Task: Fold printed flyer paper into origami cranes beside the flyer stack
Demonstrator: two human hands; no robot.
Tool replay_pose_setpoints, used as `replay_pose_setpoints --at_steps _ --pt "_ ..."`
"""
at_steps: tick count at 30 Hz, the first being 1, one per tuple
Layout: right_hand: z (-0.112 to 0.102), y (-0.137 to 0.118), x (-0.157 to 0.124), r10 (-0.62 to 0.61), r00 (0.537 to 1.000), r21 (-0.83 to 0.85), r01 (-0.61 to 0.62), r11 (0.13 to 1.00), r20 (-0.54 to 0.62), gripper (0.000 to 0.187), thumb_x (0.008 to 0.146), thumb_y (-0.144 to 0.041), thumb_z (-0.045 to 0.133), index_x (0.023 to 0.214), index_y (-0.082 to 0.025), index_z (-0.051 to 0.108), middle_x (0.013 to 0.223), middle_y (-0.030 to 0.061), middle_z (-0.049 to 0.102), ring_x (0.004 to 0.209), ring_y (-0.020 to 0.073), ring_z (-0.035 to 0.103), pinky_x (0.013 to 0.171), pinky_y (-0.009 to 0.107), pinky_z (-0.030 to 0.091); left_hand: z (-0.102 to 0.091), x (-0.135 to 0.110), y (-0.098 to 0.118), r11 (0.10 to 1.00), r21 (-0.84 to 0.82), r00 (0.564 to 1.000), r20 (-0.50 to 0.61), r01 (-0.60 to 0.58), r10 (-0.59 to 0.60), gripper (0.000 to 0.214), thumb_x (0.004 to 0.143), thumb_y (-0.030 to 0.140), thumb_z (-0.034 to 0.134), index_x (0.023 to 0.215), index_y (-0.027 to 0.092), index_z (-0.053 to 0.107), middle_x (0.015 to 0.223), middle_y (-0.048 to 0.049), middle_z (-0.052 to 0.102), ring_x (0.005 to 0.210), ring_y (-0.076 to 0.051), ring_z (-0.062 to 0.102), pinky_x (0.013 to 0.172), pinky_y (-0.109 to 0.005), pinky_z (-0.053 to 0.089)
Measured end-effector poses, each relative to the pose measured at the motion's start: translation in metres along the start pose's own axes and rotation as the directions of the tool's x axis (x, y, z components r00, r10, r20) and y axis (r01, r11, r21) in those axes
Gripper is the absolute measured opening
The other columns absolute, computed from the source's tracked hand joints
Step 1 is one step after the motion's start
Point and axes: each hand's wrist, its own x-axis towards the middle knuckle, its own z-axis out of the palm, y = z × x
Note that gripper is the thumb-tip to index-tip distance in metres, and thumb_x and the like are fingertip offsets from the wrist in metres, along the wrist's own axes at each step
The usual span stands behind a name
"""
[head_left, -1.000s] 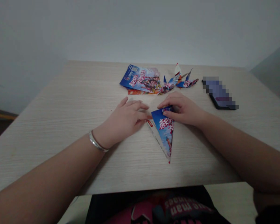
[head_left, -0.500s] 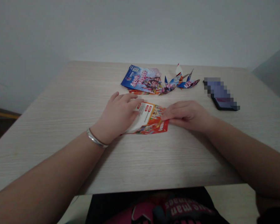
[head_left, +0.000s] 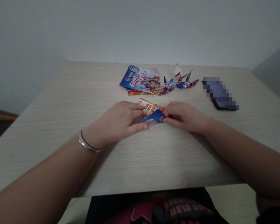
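A printed paper flyer (head_left: 155, 117) lies on the table between my hands, its near edge folded up so that a blue flap covers part of the orange and white side. My left hand (head_left: 121, 119) holds its left end, fingers over the paper and thumb along the near folded edge; that end is hidden under the hand. At the right end, my right hand (head_left: 183, 115) pinches the flap's corner between thumb and fingers. Just beyond are two folded paper shapes with pointed tips, a nearer one (head_left: 169, 87) and a farther one (head_left: 187, 83).
A stack of similar blue and orange flyers (head_left: 141, 79) lies behind my hands. To the right is a dark phone (head_left: 220, 95), its screen pixelated. The pale wooden table (head_left: 121, 168) meets a wall (head_left: 140, 31) at the back.
The flyer's near edge has been folded up and away from me, so its blue back now shows. My left thumb has moved to the near edge, and my right hand has shifted slightly left.
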Motion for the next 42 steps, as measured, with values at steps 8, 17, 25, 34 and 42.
replay_pose_setpoints --at_steps 8,17,25,34,42 --pt "0.007 -0.011 0.005 0.285 0.958 -0.012 -0.286 0.958 -0.038 0.026 0.094 -0.037 0.054 0.084 -0.02 0.07 0.072 0.0013 0.07 0.061 0.0149 0.056 0.058 0.028 0.033 0.006 0.004 0.009 0.958 -0.202 0.971 -0.078 0.205 -0.224 0.056 0.105 0.046 0.024 0.113 0.015 0.069 0.118 -0.0103 0.071 0.11 -0.022 0.065 0.103 -0.038 0.047" --pt "0.017 -0.008 0.015 0.413 0.889 0.123 -0.396 0.91 -0.199 0.02 0.088 -0.034 0.065 0.102 -0.019 0.068 0.073 0.0001 0.071 0.062 0.0146 0.06 0.056 0.026 0.039 0.019 0.014 0.005 0.92 -0.068 0.904 -0.174 0.385 -0.391 0.026 0.095 0.031 0.045 0.09 0.014 0.065 0.093 -0.0108 0.07 0.087 -0.023 0.064 0.083 -0.039 0.054" --pt "0.014 -0.001 0.005 0.1 0.987 -0.1 -0.113 0.989 -0.126 0.029 0.092 -0.031 0.064 0.118 -0.021 0.074 0.112 0.0082 0.076 0.101 0.0235 0.07 0.09 0.037 0.052 0.029 0.015 0.001 0.9 -0.138 0.854 -0.282 0.413 -0.436 0.028 0.089 0.02 0.055 0.115 0.011 0.06 0.111 -0.0138 0.069 0.103 -0.027 0.066 0.094 -0.043 0.053" --pt "0.019 -0.005 0.007 0.052 0.991 -0.228 -0.08 0.97 -0.126 0.029 0.094 -0.029 0.06 0.116 -0.017 0.076 0.113 0.0118 0.074 0.099 0.0241 0.07 0.09 0.039 0.055 0.024 0.013 0.003 0.95 0.006 0.923 -0.24 0.311 -0.301 0.027 0.096 0.021 0.05 0.107 0.013 0.073 0.122 -0.0114 0.071 0.112 -0.026 0.066 0.103 -0.041 0.052" --pt "0.021 -0.004 0.009 0.035 0.99 -0.246 -0.067 0.967 -0.133 0.032 0.096 -0.031 0.058 0.118 -0.014 0.075 0.113 0.014 0.073 0.099 0.0246 0.068 0.091 0.04 0.055 0.029 0.015 0.004 0.928 0.176 0.932 -0.216 0.329 -0.29 0.031 0.097 0.026 0.049 0.101 0.009 0.075 0.117 -0.0131 0.073 0.101 -0.029 0.068 0.096 -0.045 0.053"
